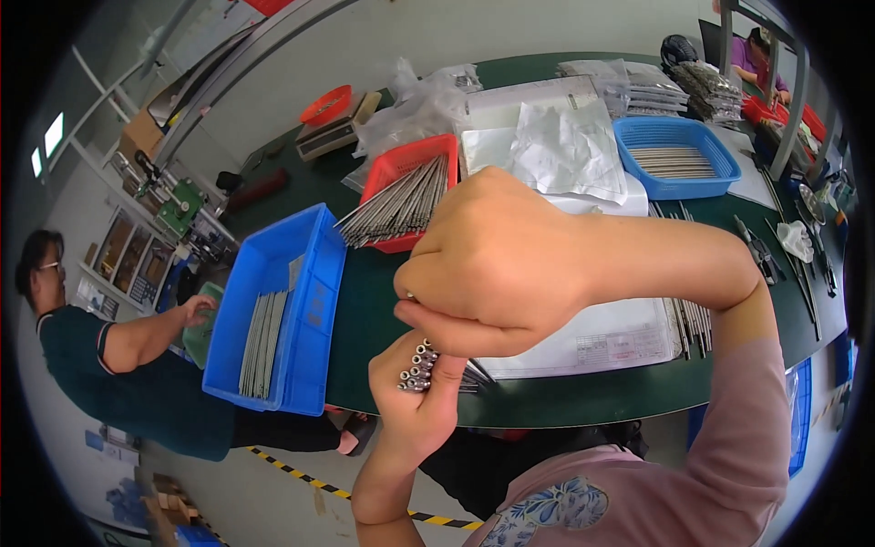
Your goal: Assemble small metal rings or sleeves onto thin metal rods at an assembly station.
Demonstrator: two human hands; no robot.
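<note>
My left hand (406, 410) is closed around a bundle of thin metal rods (418, 372). Their round, hollow-looking ends poke out between thumb and fingers, and dark shafts show on the far side of the thumb. Just above it, my right hand (497, 264) is closed with its back turned up, thumb pressed against the curled fingers. A tiny shiny speck shows at those fingers; whatever they hold is otherwise hidden. Behind the hands stands a red tray (372, 189) heaped with metal rods (401, 205). A blue bin (314, 301) at the left holds more rods (262, 342).
On the green table (365, 365) lie a printed sheet (629, 333), crumpled paper (570, 150) and loose rods (697, 324). A blue basket (676, 187) of rods stands back right, beside hand tools (758, 246). One co-worker (118, 365) is at the left, another (761, 64) far right.
</note>
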